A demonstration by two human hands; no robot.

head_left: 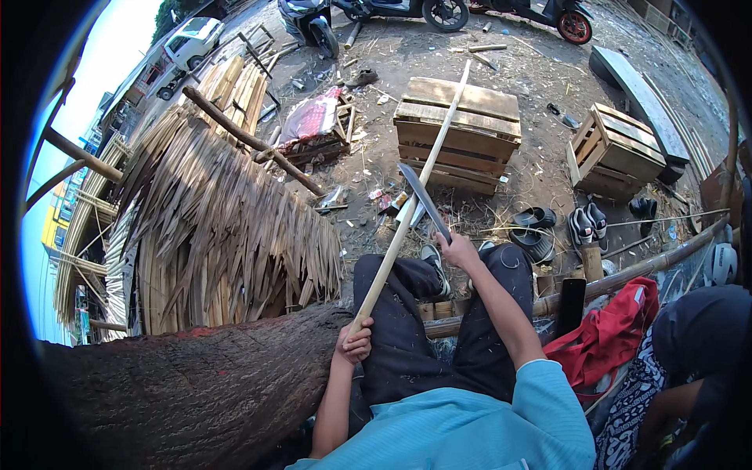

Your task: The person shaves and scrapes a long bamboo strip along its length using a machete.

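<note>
My left hand (356,342) is closed round the near end of a long pale bamboo strip (389,257), just above my left thigh. The strip slants away from me, and its far part passes over a wooden crate (458,141). In my right hand (458,252) is the handle of a machete (425,202). Its broad grey blade points forward and to the left, crossing the strip in this view. Whether the edge touches the strip I cannot tell. Thin shavings dot my dark trousers (493,329).
A thick tree trunk (188,392) lies at my left, with dried-leaf thatch (227,211) beyond it. A second wooden crate (619,149), sandals (533,233) and shoes (587,225) are at the right. A red cloth (603,337) and another person (697,368) are beside me. Motorbikes (446,12) stand far ahead.
</note>
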